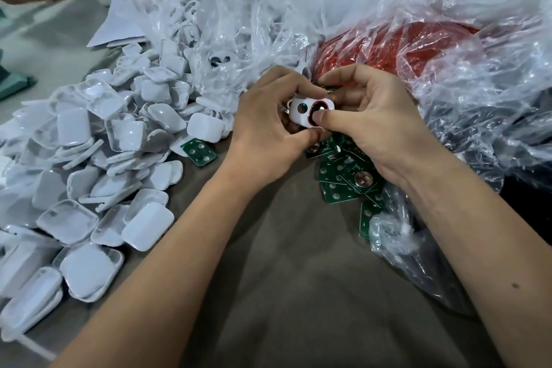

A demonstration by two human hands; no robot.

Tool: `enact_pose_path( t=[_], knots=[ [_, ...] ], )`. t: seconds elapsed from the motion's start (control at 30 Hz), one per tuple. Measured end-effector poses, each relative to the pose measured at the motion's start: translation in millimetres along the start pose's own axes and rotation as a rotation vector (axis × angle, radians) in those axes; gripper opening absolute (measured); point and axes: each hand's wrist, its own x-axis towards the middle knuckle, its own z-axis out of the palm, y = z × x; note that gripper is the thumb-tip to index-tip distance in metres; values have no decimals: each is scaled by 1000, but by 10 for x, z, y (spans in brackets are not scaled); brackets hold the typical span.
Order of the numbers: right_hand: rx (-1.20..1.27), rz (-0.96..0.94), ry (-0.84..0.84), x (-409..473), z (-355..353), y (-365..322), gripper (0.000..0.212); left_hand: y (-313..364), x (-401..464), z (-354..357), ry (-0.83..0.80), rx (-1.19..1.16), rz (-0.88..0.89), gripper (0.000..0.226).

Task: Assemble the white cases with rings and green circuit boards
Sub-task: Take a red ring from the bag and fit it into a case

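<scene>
A surface covered in grey-brown cloth [298, 263] carries a wide heap of glossy white plastic case shells [98, 164] on its left. Flat green circuit boards [346, 179] lie at centre right, beside crinkled clear plastic bags [448, 98].

Taking the loose heap of green circuit boards [346, 170] as landmark: toward the camera from it, a wide stretch of bare grey-brown bench [292, 263] is lying open between the two forearms. To its left, a sprawling pile of white rounded plastic case shells [98, 164] is crowding the bench edge to edge. Behind it and to its right, crumpled clear plastic bags [448, 48] are bulging over red contents, overhanging the boards' right side.
</scene>
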Motion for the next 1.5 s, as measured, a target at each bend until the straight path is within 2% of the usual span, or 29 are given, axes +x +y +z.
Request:
enact_pose_path(
  t=[0.33, 0.47, 0.63, 0.8, 0.87, 0.93, 1.0, 1.07, 1.23, 1.4, 1.5],
  knots=[
    [4, 2, 60, -19, 39, 2, 40, 24, -12, 29, 17, 15, -16, 34],
    [25, 0, 22, -15, 22, -9, 40, 20, -5, 19, 16, -5, -37, 37],
    [157, 28, -28, -7, -41, -47, 34, -16, -2, -21, 8, -143, -121, 45],
    [248, 19, -44, -16, -59, -73, 39, 10, -11, -35, -1, -345, -201, 47],
    [166, -51, 25, -20, -51, -66, 32, 16, -15, 25, 24, -418, -269, 53],
    [-79, -213, 125, -14, -48, -50, 27, 22, -14, 79, 101, -617, -417, 50],
    [-299, -359, 192, -13, -28, -57, 26, 48, 16, 109, 131, -894, -543, 27],
    [-399, -441, 213, -22, -1, -65, 26, 62, 33, 125, 123, -997, -596, 7],
    [-446, -475, 135, -38, 19, -72, 23, 39, 47, 111, 141, -1127, -666, 3],
    [-489, -549, 97, -9, 29, -108, 11, 39, 44, 31, 79, -1305, -700, 19],
    [-450, -566, 101, 0, 43, -119, 12, 52, 51, 13, 75, -1392, -733, 11]
  ],
)
